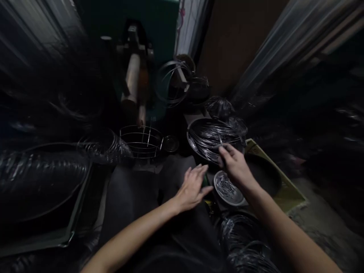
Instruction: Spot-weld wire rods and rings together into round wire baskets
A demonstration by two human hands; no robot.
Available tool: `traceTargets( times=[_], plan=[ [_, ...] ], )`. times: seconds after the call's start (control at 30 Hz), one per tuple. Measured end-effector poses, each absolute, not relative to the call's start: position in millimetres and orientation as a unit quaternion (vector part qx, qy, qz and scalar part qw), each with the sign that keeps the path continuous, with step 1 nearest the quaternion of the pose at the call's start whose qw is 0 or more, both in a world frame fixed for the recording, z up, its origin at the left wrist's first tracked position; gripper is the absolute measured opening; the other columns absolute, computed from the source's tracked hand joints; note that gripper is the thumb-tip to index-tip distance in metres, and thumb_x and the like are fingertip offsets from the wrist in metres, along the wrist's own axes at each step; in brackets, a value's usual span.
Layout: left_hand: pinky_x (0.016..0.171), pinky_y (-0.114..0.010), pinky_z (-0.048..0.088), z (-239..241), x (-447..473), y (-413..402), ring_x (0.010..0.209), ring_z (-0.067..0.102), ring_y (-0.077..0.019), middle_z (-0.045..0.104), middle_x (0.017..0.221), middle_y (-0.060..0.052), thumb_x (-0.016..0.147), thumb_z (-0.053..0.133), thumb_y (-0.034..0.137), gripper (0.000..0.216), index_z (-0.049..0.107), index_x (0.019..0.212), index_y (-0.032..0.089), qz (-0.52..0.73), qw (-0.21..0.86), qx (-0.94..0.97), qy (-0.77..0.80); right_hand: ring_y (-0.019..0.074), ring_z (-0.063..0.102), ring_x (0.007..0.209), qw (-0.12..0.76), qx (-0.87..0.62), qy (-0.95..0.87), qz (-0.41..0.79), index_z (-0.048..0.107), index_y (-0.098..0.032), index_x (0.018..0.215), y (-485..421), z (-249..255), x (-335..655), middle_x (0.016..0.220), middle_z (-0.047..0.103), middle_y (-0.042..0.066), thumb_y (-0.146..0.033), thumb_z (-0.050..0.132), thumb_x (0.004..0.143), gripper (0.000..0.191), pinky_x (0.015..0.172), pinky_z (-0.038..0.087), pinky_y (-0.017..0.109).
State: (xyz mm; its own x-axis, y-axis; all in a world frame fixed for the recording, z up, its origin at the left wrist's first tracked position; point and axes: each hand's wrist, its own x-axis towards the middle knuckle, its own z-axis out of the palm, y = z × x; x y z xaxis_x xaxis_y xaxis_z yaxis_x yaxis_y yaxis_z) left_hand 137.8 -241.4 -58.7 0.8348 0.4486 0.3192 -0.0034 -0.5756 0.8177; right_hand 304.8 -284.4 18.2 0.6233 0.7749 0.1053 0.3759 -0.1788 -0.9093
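Silver wires [207, 138] lie in a big round bowl [191, 146], out in front and a little to the right. They are long, thin and shiny, and most of them run side by side across the bowl. They look grey where the light is weak. Just below sits a small bowl [231, 203], full of short silver bits [226, 185] all in a jumble.

The right hand [231, 161] is over the near edge of the big bowl. Its fingers are curled in and its thumb is pressed close to them, so it makes a tight pinch. One thin metal piece [220, 139] pokes up from the fingertips, nearly straight. It is too dark and blurry to see where its bottom end goes.

The left hand [193, 188] is wide open over the dark cloth [133, 193] on the person's lap. Its fingers point to the big bowl and its thumb sticks out to the side, near the small bowl. It holds nothing.

Farther left stands a round wire frame [149, 137] with thin rings and rods.
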Motion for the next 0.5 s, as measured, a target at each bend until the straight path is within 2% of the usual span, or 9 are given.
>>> traceTargets(
  times=[0.03,0.1,0.17,0.23,0.33,0.43,0.5],
  plan=[
    [0.106,-0.05,0.031,-52,144,-243,0.126,0.042,-0.026,0.05,0.131,-0.016,0.091,0.043,0.037,0.047,0.04,0.133,0.015,0.253,0.457,0.843,0.129,0.0085,0.029,0.036,0.571,-0.691,-0.353,0.267,0.054,-0.023,0.085,-271,37,295,0.047,0.037,-0.007,-0.043,0.051,0.085,0.021,0.04,0.028,0.021],
    [0.097,-0.042,0.041,-34,148,-242,0.108,0.055,-0.0229,0.061,0.113,-0.012,0.093,0.037,0.036,0.038,0.052,0.12,0.015,0.255,0.516,0.808,0.13,0.0072,0.025,0.035,0.643,-0.608,-0.311,0.347,0.052,-0.023,0.084,-246,64,282,0.047,0.033,-0.009,-0.044,0.052,0.083,0.02,0.038,0.027,0.02],
    [0.078,-0.03,0.047,-12,143,-234,0.078,0.059,-0.0157,0.063,0.084,-0.006,0.094,0.032,0.036,0.036,0.06,0.103,0.016,0.275,0.582,0.748,0.159,0.0089,0.037,0.04,0.649,-0.604,-0.314,0.34,0.054,-0.023,0.084,-229,71,272,0.053,0.042,-0.005,-0.049,0.046,0.085,0.026,0.043,0.036,0.022],
    [0.061,-0.023,0.043,10,136,-217,0.06,0.05,-0.0107,0.053,0.066,-0.001,0.094,0.034,0.039,0.036,0.061,0.095,0.016,0.313,0.633,0.674,0.217,0.014,0.052,0.055,0.621,-0.637,-0.341,0.305,0.058,-0.023,0.083,-227,56,259,0.065,0.056,0.001,-0.055,0.043,0.084,0.035,0.054,0.046,0.027],
    [0.046,-0.018,0.031,29,132,-182,0.046,0.033,-0.0065,0.036,0.055,0.005,0.092,0.039,0.041,0.035,0.061,0.097,0.013,0.351,0.722,0.544,0.244,0.0213,0.059,0.078,0.551,-0.671,-0.399,0.296,0.062,-0.021,0.078,-245,9,230,0.08,0.065,0.008,-0.056,0.058,0.074,0.036,0.072,0.049,0.033],
    [0.039,-0.016,0.019,24,137,-150,0.039,0.018,-0.0041,0.022,0.051,0.009,0.093,0.039,0.038,0.034,0.059,0.102,0.011,0.327,0.812,0.425,0.23,0.0224,0.061,0.083,0.45,-0.687,-0.466,0.33,0.065,-0.018,0.082,-267,-33,205,0.089,0.067,0.01,-0.054,0.053,0.078,0.038,0.077,0.048,0.034],
    [0.04,-0.015,0.024,15,134,-137,0.037,0.023,-0.0035,0.026,0.051,0.009,0.093,0.039,0.037,0.035,0.057,0.106,0.01,0.293,0.835,0.395,0.246,0.0227,0.062,0.084,0.421,-0.686,-0.476,0.355,0.066,-0.016,0.087,-269,-46,196,0.092,0.068,0.011,-0.053,0.051,0.08,0.04,0.076,0.049,0.033]
  ],
)
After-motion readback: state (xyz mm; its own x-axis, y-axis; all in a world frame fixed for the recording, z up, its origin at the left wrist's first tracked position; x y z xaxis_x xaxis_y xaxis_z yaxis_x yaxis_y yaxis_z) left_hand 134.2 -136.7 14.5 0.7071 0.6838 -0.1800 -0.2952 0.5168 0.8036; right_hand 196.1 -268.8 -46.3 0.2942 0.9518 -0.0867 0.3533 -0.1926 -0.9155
